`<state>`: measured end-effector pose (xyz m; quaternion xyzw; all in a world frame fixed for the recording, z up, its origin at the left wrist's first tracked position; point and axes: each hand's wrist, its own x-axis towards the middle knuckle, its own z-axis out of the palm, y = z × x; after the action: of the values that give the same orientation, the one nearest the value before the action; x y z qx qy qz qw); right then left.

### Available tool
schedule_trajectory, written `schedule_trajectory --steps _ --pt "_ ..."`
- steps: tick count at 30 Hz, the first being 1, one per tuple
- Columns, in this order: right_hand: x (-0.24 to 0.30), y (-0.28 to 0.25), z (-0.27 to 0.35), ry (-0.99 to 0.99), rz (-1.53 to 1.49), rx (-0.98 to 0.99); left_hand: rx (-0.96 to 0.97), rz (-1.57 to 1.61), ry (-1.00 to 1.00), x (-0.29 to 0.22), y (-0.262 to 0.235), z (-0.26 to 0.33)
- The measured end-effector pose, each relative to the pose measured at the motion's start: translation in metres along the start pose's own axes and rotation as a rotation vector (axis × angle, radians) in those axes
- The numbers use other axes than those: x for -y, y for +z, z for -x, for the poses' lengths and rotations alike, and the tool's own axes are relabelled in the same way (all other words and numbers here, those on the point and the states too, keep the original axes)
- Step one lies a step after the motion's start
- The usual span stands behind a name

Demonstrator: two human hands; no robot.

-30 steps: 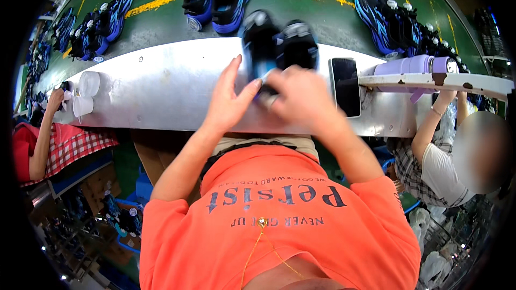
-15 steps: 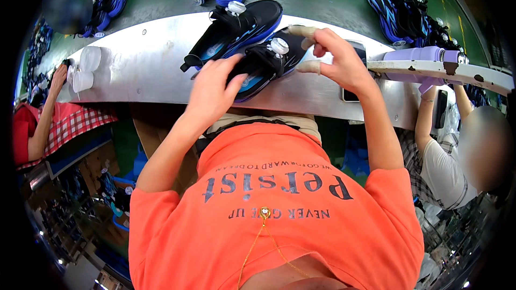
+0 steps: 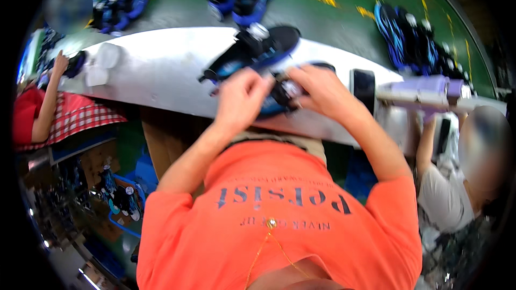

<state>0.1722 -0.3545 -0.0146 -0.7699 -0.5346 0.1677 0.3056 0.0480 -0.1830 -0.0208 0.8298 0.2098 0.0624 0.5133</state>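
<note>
- Two black-and-blue shoes sit at the bench's (image 3: 161, 75) near edge; the left hand (image 3: 239, 99) is curled over the near shoe (image 3: 279, 96), and the right hand (image 3: 320, 88) pinches its top.
- The far shoe (image 3: 258, 51) lies tilted just beyond; a nudge could, I judge, tip it.
- Bench: smooth, pale metal. Shoes: matte fabric, glossy blue soles.
- A dark phone (image 3: 364, 88) lies flat to the right.

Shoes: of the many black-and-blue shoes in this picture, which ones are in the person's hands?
The pair on the white bench's near edge, under both hands; the other shoes sit untouched on the green belt beyond.
</note>
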Motion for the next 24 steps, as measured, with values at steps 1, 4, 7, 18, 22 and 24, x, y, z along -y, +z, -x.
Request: schedule_trajectory --steps 1,4,7,18,22,24 --pt "0.002 -0.001 0.002 0.011 -0.02 -0.017 0.198 -0.018 -0.077 -0.008 -0.009 0.004" --pt "0.014 -0.012 0.005 0.067 -0.156 0.042 0.662 0.077 -0.252 -0.008 -0.015 -0.006" --pt "0.011 -0.01 0.014 0.123 -0.246 -0.023 0.688 -0.022 -0.227 -0.005 -0.007 -0.009" --pt "0.027 0.002 0.012 0.235 -0.18 -0.115 0.65 0.206 -0.348 -0.003 0.002 0.004" --pt "0.029 -0.002 0.015 0.252 -0.215 -0.142 0.67 0.224 -0.341 -0.008 0.001 0.004" --pt "0.033 -0.012 0.018 0.23 -0.455 -0.111 0.674 0.239 -0.34 -0.006 0.006 0.006"
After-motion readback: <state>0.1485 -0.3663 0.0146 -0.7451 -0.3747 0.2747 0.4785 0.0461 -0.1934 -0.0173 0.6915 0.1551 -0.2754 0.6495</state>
